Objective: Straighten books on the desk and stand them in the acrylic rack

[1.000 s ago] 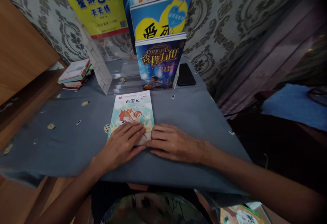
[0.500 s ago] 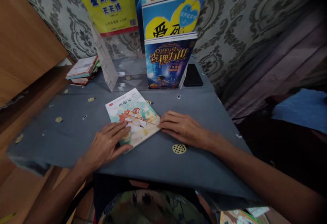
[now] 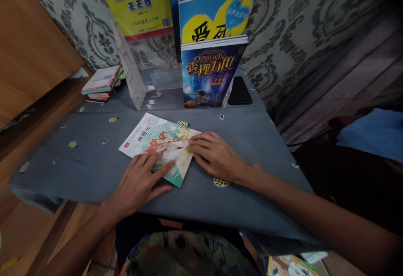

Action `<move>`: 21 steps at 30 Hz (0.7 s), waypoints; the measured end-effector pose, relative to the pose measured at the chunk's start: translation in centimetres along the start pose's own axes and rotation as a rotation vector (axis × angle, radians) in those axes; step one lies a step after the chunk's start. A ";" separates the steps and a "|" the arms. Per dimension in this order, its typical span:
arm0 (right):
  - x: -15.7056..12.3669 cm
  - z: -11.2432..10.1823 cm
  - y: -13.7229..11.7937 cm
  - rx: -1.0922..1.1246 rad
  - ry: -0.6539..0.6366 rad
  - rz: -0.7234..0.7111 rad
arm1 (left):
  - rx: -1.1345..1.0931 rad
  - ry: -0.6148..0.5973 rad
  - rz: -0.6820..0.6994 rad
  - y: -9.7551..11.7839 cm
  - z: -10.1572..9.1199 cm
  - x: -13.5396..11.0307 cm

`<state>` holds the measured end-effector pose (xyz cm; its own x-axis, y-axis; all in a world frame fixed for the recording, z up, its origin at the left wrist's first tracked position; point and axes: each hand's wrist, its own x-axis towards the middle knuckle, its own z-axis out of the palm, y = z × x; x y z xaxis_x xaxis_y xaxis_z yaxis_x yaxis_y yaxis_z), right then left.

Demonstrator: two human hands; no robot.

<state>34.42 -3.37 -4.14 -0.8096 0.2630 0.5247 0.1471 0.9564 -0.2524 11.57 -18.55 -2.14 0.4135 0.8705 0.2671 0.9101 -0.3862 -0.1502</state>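
Resting both hands on the thin bk, I sat w/ my floral top [image 3: 195, 255] up close to the worktop [image 3: 248, 141]. My left hand [image 3: 135, 181] was open, fingers loosely spread over the near-left edge of the thin bk [image 3: 165, 144], thumb out by its near side. My right hand [image 3: 217, 158] had its fingers bent together on the right-hand end; couldn't tell if the thumb was pinching underneath. The bk lay shut & flat, cover up, askew, title end pointing off to the left, approx. mid-worktop, in front of the clear stand [image 3: 135, 89].

Step in hand, I'd judge: positioning the closed bk under both hands. Next move prob. called for light, even control from both sides, so it wouldn't skid on the cloth or crease a corner.

Beyond it, the stand held a dark blue bk [image 3: 209, 76] in front, a blue-and-yellow bk [image 3: 217, 14] behind that, & a yellow bk [image 3: 141, 11] further left. A black phone-like slab [image 3: 239, 91] lay just right of the stand; a small stack of bks [image 3: 102, 81] sat left of it. Furthest back: patterned wall [image 3: 283, 37], w/ a wooden cabinet [image 3: 34, 49] on the left.
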 end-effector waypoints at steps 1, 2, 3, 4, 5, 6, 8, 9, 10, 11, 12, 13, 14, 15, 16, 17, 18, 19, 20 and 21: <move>-0.2 0.0 -0.8 0.034 -0.004 -0.030 | -0.001 0.003 -0.004 0.0 0.1 0.0; -0.4 0.1 -1.7 0.072 -0.016 -0.067 | -0.003 0.008 -0.008 0.0 0.2 0.1; -0.6 0.1 -2.5 0.107 -0.032 -0.100 | -0.005 0.013 -0.011 0.0 0.2 0.1; -0.7 0.2 -3.1 0.128 -0.040 -0.141 | -0.006 0.017 -0.014 0.0 0.3 0.1; -0.8 0.2 -3.7 0.141 -0.055 -0.161 | -0.006 0.021 -0.016 0.0 0.3 0.1; -0.8 0.2 -4.0 0.156 -0.057 -0.169 | -0.007 0.024 -0.017 0.0 0.4 0.1; -0.6 0.2 -4.3 0.190 -0.058 -0.158 | -0.015 0.015 -0.011 -0.3 0.4 0.1; -0.4 0.1 -4.2 0.210 -0.058 -0.144 | -0.022 0.001 -0.006 -0.5 0.3 0.1; -0.2 0.1 -3.9 0.226 -0.061 -0.129 | -0.031 -0.016 -0.001 -0.8 0.3 0.0; 0.0 0.1 -3.6 0.236 -0.065 -0.112 | -0.039 -0.031 0.002 -1.2 0.3 0.0; 0.2 0.1 -3.1 0.234 -0.066 -0.096 | -0.045 -0.043 0.001 -1.7 0.3 -0.1; 0.5 0.2 -2.5 0.218 -0.065 -0.077 | -0.047 -0.052 0.001 -2.2 0.2 -0.2; 0.7 0.3 -1.9 0.193 -0.059 -0.055 | -0.046 -0.057 0.006 -2.7 0.3 -0.3; 0.9 0.5 -1.3 0.164 -0.046 -0.033 | -0.041 -0.060 0.013 -3.1 0.3 -0.4; 1.2 0.7 -0.6 0.133 -0.030 -0.006 | -0.032 -0.063 0.024 -3.5 0.4 -0.4; 1.4 0.9 0.0 0.118 -0.011 0.022 | -0.018 -0.066 0.038 -3.9 0.4 -0.5; 1.5 1.1 0.6 0.116 0.005 0.045 | -0.002 -0.067 0.059 -4.2 0.4 -0.6; 1.6 1.3 1.0 0.124 0.017 0.068 | 0.013 -0.067 0.084 -4.3 0.4 -0.7; 1.7 1.5 1.3 0.138 0.028 0.085 | 0.027 -0.066 0.113 -4.4 0.4 -0.7; 1.8 1.7 1.5 0.151 0.035 0.100 | 0.039 -0.066 0.144 -4.4 0.2 -0.8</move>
<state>32.24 -1.72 -4.99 -0.7744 0.3625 0.5186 0.1363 0.8959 -0.4227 7.21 -17.42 -1.90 0.5357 0.8256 0.1772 0.8393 -0.4975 -0.2194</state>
